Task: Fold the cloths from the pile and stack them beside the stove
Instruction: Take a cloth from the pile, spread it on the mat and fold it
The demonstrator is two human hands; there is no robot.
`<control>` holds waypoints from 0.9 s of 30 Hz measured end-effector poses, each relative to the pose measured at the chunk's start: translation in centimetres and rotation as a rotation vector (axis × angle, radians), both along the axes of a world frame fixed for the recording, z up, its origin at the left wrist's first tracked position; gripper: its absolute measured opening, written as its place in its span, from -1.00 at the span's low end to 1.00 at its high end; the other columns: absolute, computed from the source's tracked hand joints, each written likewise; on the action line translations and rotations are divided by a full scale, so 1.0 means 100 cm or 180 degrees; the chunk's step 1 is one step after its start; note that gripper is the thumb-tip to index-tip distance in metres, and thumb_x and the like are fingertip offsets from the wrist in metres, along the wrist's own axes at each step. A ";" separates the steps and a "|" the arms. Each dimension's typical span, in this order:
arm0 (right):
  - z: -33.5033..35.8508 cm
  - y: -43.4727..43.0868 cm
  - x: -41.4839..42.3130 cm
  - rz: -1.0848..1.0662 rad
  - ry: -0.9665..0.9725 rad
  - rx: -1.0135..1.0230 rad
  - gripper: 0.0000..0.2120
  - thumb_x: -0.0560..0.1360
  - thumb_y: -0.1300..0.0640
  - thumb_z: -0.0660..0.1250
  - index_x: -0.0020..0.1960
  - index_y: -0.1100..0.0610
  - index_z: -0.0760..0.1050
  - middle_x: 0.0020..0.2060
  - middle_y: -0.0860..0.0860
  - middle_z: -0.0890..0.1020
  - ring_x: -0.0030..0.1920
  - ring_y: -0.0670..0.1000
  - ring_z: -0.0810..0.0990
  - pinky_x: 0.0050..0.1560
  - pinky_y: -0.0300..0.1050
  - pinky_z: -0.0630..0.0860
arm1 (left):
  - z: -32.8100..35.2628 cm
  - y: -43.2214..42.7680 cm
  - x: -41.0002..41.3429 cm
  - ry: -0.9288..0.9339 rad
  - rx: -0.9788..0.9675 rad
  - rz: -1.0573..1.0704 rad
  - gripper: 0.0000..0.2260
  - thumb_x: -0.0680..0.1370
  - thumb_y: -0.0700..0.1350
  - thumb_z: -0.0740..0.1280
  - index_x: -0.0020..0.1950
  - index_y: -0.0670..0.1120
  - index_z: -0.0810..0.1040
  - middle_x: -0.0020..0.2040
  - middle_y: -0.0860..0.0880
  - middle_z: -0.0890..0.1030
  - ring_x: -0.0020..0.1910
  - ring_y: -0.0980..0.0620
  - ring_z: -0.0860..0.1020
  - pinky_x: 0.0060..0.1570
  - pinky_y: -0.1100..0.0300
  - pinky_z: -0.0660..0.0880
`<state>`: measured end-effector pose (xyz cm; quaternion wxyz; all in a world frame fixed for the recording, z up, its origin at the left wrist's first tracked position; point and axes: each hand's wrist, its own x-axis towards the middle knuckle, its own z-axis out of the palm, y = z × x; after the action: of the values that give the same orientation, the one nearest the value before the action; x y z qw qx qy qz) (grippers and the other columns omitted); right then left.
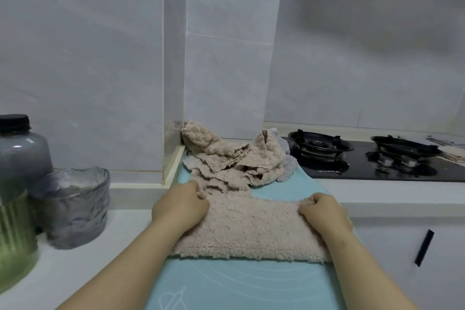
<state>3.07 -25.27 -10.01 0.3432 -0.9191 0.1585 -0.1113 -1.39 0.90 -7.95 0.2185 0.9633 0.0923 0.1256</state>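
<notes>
A fluffy beige cloth (251, 229) lies spread on the light blue mat (239, 284) in front of me. My left hand (181, 205) pinches its far left corner and my right hand (324, 211) pinches its far right corner, fingers curled into the fabric. Behind it, against the tiled wall corner, sits the crumpled pile of beige cloths (231, 161) with a pale grey cloth (288, 171) under its right side. The black gas stove (372, 158) with two burners is to the right of the pile.
At the left stand a dark-lidded plastic jar (20, 158) and a textured glass cup (73, 206) on the white counter. A tiled pillar juts out behind the pile. More cloth (453, 152) lies right of the stove. A cabinet door with a black handle (424, 246) is at lower right.
</notes>
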 end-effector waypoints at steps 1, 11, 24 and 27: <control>-0.002 -0.002 0.002 0.0009 -0.0033 0.0066 -0.91 0.34 0.11 0.27 -0.33 0.09 0.42 -0.26 0.07 0.61 -0.03 0.18 0.57 -0.09 -0.06 0.43 | 0.000 0.000 0.001 0.0025 0.0020 -0.0015 -0.92 0.51 -0.01 0.18 -0.14 0.01 0.39 -0.02 -0.04 0.53 -0.01 -0.07 0.50 -0.16 0.17 0.40; -0.001 -0.005 -0.004 0.0076 -0.0416 0.0427 -0.82 0.33 0.16 0.33 -0.40 0.15 0.41 -0.50 0.06 0.51 -0.33 0.14 0.52 -0.28 -0.09 0.38 | 0.004 0.004 0.000 -0.0189 -0.0808 0.0026 -0.88 0.50 -0.08 0.29 -0.21 0.01 0.38 -0.25 0.03 0.48 -0.17 -0.05 0.49 -0.30 0.20 0.34; 0.011 -0.002 -0.016 0.0170 -0.1073 0.1607 -0.94 0.39 0.24 0.40 -0.26 0.16 0.58 -0.46 0.08 0.53 -0.45 0.06 0.40 -0.38 -0.12 0.32 | 0.016 0.011 -0.005 0.0318 -0.3934 -0.0533 -0.81 0.40 -0.31 0.45 -0.12 -0.17 0.46 -0.17 -0.23 0.58 -0.17 -0.12 0.56 -0.02 0.00 0.52; 0.013 -0.002 -0.018 0.0173 -0.1120 0.1829 -0.92 0.40 0.26 0.40 -0.24 0.12 0.60 -0.43 0.04 0.55 -0.43 0.03 0.43 -0.38 -0.14 0.35 | 0.020 0.009 -0.007 -0.0008 -0.4225 -0.0347 -0.81 0.39 -0.37 0.43 -0.22 -0.17 0.45 -0.25 -0.18 0.60 -0.24 -0.10 0.58 -0.15 0.08 0.56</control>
<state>1.29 -25.47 -8.70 0.6132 -0.7553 0.0971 -0.2099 -2.06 1.79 -5.94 0.7713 0.6276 0.1009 0.0320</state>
